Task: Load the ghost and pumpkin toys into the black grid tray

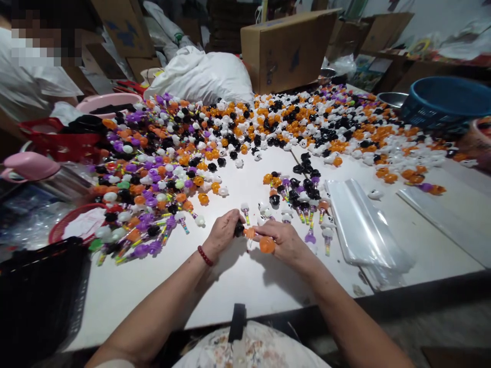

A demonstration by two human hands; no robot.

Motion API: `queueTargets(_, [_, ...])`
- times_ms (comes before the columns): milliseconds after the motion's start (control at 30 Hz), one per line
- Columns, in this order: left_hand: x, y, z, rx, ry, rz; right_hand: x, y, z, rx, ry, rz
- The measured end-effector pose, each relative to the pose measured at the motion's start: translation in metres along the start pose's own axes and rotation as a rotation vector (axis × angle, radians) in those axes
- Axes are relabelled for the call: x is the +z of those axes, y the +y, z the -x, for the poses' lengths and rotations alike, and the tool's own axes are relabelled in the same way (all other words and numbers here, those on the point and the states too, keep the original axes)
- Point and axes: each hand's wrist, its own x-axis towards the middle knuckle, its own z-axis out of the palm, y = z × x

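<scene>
Near the front of the white table (pixel 230 291), my two hands are close together. My left hand (pixel 222 236) is closed on a small black plastic figure (pixel 239 228). Between the fingers of my right hand (pixel 283 240) is an orange round-topped toy (pixel 267 245). Another small orange piece (pixel 250 233) sits between the hands; which hand holds it I cannot tell. Just beyond them lies a white-topped tube toy (pixel 245 212) with coloured bits inside. A small cluster of black figures (pixel 305 166) and tube toys (pixel 310 235) spreads beside my right hand.
Clear plastic bags (pixel 360 225) lie on the right. Heaps of tube toys (pixel 153 204) and loose figures (pixel 291 117) cover the left and back. Around them are a black crate (pixel 42 291), a blue basket (pixel 445 102), a cardboard box (pixel 284 56), a white sack (pixel 207 76) and another person (pixel 34 76).
</scene>
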Motion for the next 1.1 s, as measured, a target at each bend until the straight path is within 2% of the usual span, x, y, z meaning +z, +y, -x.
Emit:
queueTargets(233, [0.002,0.001,0.005,-0.031,-0.057,-0.042,-0.001,-0.006,0.001,0.012,-0.026,0.077])
queueTargets(500, [0.015,0.005,0.013,-0.127,-0.089,-0.042,0.004,-0.006,0.002,0.065,-0.106,-0.083])
queueTargets(800, [0.037,-0.003,0.021,-0.158,0.066,-0.158,0.036,-0.002,0.009,0.146,-0.039,-0.081])
queueTargets(900, [0.033,0.002,0.017,-0.141,0.099,-0.167,0.032,0.002,0.011,0.195,0.002,-0.222])
queueTargets(1000, [0.024,0.011,0.008,-0.124,0.106,-0.188,0.021,0.006,0.009,0.326,0.094,-0.312])
queueTargets(1100, [0.021,0.014,0.002,-0.143,0.089,-0.206,0.019,0.008,0.004,0.349,0.069,-0.308])
